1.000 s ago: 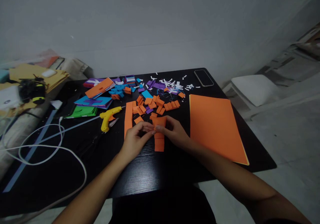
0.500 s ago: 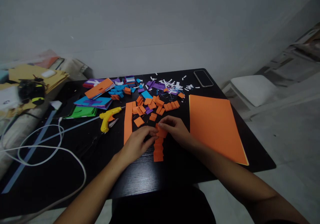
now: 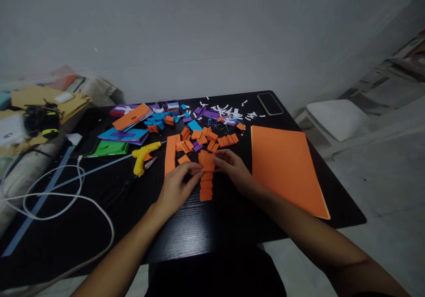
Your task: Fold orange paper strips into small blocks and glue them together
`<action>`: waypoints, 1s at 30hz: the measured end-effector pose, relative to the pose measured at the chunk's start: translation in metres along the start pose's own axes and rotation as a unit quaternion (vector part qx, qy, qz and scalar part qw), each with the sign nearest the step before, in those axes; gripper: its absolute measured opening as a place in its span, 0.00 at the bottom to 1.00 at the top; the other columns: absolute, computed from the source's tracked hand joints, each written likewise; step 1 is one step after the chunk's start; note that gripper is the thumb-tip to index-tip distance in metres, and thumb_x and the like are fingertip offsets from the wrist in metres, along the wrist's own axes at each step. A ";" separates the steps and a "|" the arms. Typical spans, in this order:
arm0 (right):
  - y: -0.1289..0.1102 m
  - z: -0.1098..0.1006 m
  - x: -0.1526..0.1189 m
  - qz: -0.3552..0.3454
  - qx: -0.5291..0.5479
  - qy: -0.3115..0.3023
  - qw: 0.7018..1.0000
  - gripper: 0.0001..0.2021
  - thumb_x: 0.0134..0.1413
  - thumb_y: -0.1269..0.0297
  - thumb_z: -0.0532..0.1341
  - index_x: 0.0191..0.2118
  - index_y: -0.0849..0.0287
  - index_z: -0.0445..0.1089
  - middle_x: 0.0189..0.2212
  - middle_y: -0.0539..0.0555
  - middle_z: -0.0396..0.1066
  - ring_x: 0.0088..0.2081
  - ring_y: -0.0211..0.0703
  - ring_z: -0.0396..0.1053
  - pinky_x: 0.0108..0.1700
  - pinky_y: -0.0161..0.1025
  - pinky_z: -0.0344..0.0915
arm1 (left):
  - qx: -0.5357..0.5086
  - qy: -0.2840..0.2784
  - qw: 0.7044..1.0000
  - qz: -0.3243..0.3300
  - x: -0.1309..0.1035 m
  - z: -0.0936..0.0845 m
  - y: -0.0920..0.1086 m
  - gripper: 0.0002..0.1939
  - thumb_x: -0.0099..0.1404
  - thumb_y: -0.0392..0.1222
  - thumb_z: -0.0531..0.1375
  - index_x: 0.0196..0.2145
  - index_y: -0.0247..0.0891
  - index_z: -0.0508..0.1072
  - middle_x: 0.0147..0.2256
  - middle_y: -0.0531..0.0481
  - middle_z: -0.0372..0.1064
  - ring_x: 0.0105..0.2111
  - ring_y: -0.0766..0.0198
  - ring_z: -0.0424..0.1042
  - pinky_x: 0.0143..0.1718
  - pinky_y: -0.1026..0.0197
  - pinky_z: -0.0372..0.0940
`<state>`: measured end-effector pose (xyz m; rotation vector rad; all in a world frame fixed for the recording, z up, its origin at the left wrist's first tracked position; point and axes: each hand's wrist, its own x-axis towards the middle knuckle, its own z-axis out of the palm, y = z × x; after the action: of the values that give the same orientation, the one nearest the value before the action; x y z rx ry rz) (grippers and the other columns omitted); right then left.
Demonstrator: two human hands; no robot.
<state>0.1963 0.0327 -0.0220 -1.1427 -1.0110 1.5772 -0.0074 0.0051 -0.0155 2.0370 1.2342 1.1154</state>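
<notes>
Between my hands is a folded orange paper strip (image 3: 206,184), creased crosswise like an accordion, its lower end hanging toward me. My left hand (image 3: 177,185) pinches its left edge between thumb and fingers. On the opposite edge, my right hand (image 3: 232,168) grips the strip's upper part with thumb and forefinger. Just beyond lie several small folded orange paper pieces (image 3: 212,145) in a loose heap. A longer flat orange strip (image 3: 170,153) rests beside my left hand, partly covered by it.
A yellow glue gun (image 3: 143,156) lies left, near stacked coloured paper (image 3: 124,135) and a white cable (image 3: 99,208). An orange paper sheet stack (image 3: 285,168) is on the right. White scraps (image 3: 229,114) and a phone (image 3: 270,104) lie at the back; a white stool (image 3: 335,117) stands beyond the table.
The folded strip has shifted slightly left and away from me, and its upper part now shows more openly between my fingers. Both hands keep hold at its edges.
</notes>
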 end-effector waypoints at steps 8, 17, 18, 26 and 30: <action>0.006 0.004 -0.007 -0.068 -0.048 -0.040 0.996 0.16 0.46 0.55 0.75 0.35 0.56 0.71 0.34 0.49 0.75 0.37 0.41 0.74 0.45 0.41 0.72 | -0.017 0.067 0.997 -0.029 0.002 0.000 0.001 0.06 0.67 0.40 0.66 0.41 0.39 0.76 0.35 0.52 0.78 0.33 0.66 0.77 0.38 0.64 0.72; 0.001 0.004 -0.012 -0.095 -0.109 -0.072 0.987 0.11 0.55 0.55 0.70 0.37 0.57 0.79 0.35 0.52 0.80 0.37 0.44 0.76 0.44 0.41 0.71 | -0.113 0.063 0.989 -0.072 0.002 0.004 0.003 0.09 0.64 0.39 0.68 0.42 0.39 0.75 0.35 0.52 0.76 0.32 0.67 0.74 0.38 0.64 0.71; 0.000 0.004 -0.012 -0.101 -0.118 -0.072 0.985 0.10 0.55 0.56 0.70 0.36 0.57 0.79 0.35 0.52 0.80 0.37 0.44 0.76 0.44 0.40 0.70 | -0.147 0.065 0.983 -0.088 0.003 0.004 0.003 0.11 0.63 0.40 0.69 0.42 0.39 0.74 0.35 0.52 0.75 0.32 0.68 0.74 0.37 0.64 0.71; -0.001 0.005 -0.015 -0.116 -0.168 -0.085 0.975 0.09 0.58 0.57 0.67 0.36 0.58 0.79 0.33 0.52 0.80 0.35 0.43 0.75 0.40 0.39 0.69 | -0.309 0.045 0.925 -0.218 0.009 0.004 0.005 0.17 0.57 0.45 0.73 0.42 0.37 0.76 0.34 0.49 0.78 0.34 0.63 0.77 0.40 0.60 0.72; 0.001 0.004 -0.014 -0.111 -0.144 -0.091 0.979 0.10 0.57 0.58 0.68 0.40 0.58 0.78 0.37 0.53 0.80 0.39 0.44 0.76 0.44 0.40 0.71 | -0.325 0.044 0.914 -0.239 0.010 0.002 0.004 0.18 0.55 0.45 0.74 0.41 0.37 0.77 0.35 0.49 0.79 0.35 0.63 0.77 0.42 0.60 0.71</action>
<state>0.1944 0.0189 -0.0194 -1.0448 -1.4748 1.4035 -0.0011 0.0122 -0.0092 1.1240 1.1155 1.1703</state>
